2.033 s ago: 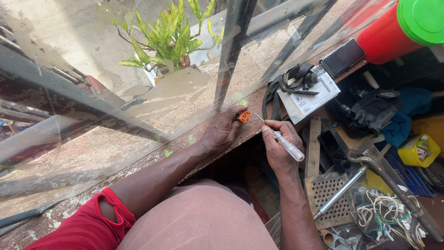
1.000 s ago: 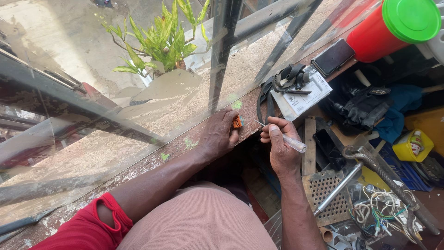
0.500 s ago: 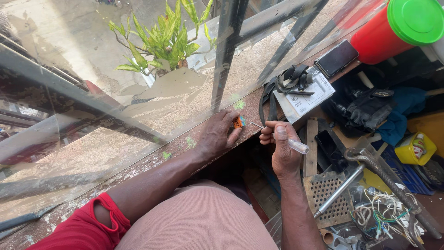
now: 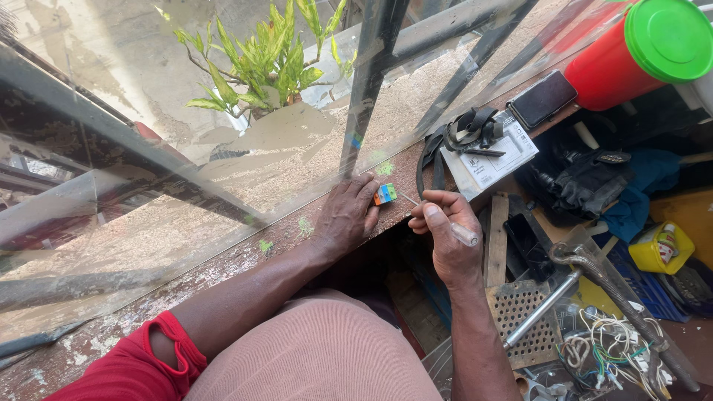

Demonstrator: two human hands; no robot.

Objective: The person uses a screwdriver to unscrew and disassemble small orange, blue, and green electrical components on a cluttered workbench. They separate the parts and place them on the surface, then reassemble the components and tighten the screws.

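My left hand [image 4: 346, 214] rests on the worn wooden ledge [image 4: 223, 260] and pins a small orange, blue and green block [image 4: 385, 194] against it with the fingertips. My right hand [image 4: 444, 232] grips a small screwdriver [image 4: 454, 226] with a clear handle; its thin metal tip points left and reaches the block. The two hands sit close together at the ledge's edge, just below a pane of glass.
A pane of glass [image 4: 186, 171] with dark metal bars [image 4: 369, 74] rises behind the ledge, with a potted plant [image 4: 256, 63] beyond. To the right lie a black strap, a white paper, a phone [image 4: 544, 98], a red container with a green lid [image 4: 639, 52], a pipe wrench [image 4: 616, 293], wires and a perforated metal plate.
My right hand has moved left and lowered the screwdriver tip toward the block. My left hand stays on the block; the view has shifted slightly.
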